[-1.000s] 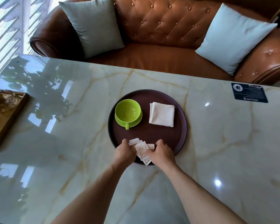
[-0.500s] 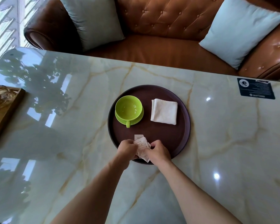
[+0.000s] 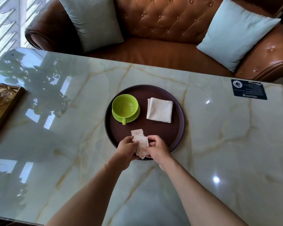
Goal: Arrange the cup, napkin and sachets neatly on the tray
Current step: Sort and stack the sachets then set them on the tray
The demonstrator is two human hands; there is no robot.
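Note:
A round dark brown tray (image 3: 178, 128) lies mid-table. On its left stands a lime green cup (image 3: 124, 106) on a matching saucer, handle toward me. A folded white napkin (image 3: 160, 110) lies on the tray's right. Over the tray's near edge, both hands pinch a small stack of pale paper sachets (image 3: 140, 141): my left hand (image 3: 127, 150) holds its left side, my right hand (image 3: 157, 148) its right. The stack's lower part is hidden by my fingers.
The pale marble table (image 3: 219, 144) reflects a window. A wooden tray with a glass dish (image 3: 0, 101) sits at the left edge. A dark card (image 3: 249, 89) lies at the far right. A brown leather sofa (image 3: 162, 30) with pale cushions stands behind.
The sachets were fanned out on the tray's near edge; my hands have drawn together and gathered them into a tighter, more upright stack.

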